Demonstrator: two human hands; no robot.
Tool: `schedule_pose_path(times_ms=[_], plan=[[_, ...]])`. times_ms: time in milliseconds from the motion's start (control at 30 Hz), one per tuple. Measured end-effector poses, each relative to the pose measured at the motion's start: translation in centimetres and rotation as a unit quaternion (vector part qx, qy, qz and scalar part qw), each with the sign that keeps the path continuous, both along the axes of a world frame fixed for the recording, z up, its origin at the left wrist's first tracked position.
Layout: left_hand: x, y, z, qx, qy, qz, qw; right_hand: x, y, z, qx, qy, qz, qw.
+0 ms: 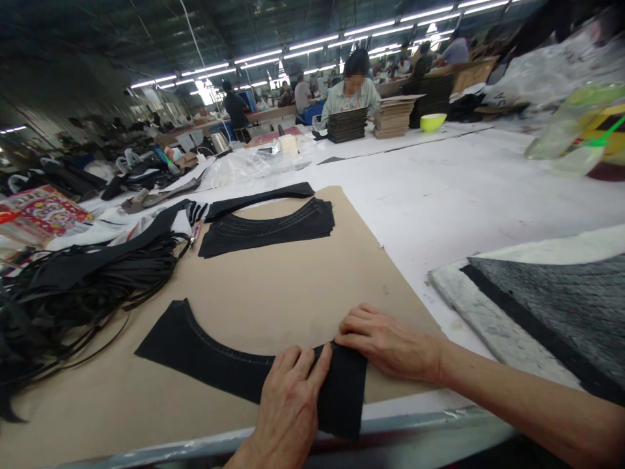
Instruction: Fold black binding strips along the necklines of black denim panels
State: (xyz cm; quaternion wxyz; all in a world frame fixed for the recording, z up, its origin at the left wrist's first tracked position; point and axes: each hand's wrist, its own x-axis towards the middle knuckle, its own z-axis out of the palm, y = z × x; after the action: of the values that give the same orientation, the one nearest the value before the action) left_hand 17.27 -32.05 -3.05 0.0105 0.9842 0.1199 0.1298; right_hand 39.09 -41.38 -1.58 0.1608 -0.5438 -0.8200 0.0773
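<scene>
A curved black fabric piece (219, 358) lies on brown paper near the front edge of the table, with light stitch marks along its inner curve. My left hand (293, 397) presses on its right half, fingers bent and closed against the curved edge. Just to the right, my right hand (385, 342) pinches the same edge near the piece's right end; its fingertips are partly hidden. Farther back lie a stack of similar curved black pieces (268, 228) with rows of stitch marks and a narrow black strip (261, 200).
A heap of black strips (88, 293) covers the left side. At right lies a grey felt-like sheet (556, 293) on a pale pad. Beyond stand cardboard stacks (393, 117), a green bowl (432, 122) and plastic bottles (561, 127). A co-worker (351, 91) sits across the table.
</scene>
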Motion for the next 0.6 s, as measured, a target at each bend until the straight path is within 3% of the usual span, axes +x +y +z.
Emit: schedule_pose_path(times_ms=[333, 533, 600], plan=[[0.4, -0.2, 0.1, 0.049, 0.020, 0.009, 0.999, 1.1, -1.6, 0.2, -0.013, 0.015, -0.033, 0.999], [0.6, -0.4, 0.5, 0.041, 0.035, 0.013, 0.998, -0.7, -2.3, 0.3, 0.071, 0.067, -0.151, 0.984], [0.7, -0.5, 0.6, 0.035, 0.037, 0.012, 0.999, -2.1, -2.3, 0.4, 0.068, 0.061, -0.163, 0.982]])
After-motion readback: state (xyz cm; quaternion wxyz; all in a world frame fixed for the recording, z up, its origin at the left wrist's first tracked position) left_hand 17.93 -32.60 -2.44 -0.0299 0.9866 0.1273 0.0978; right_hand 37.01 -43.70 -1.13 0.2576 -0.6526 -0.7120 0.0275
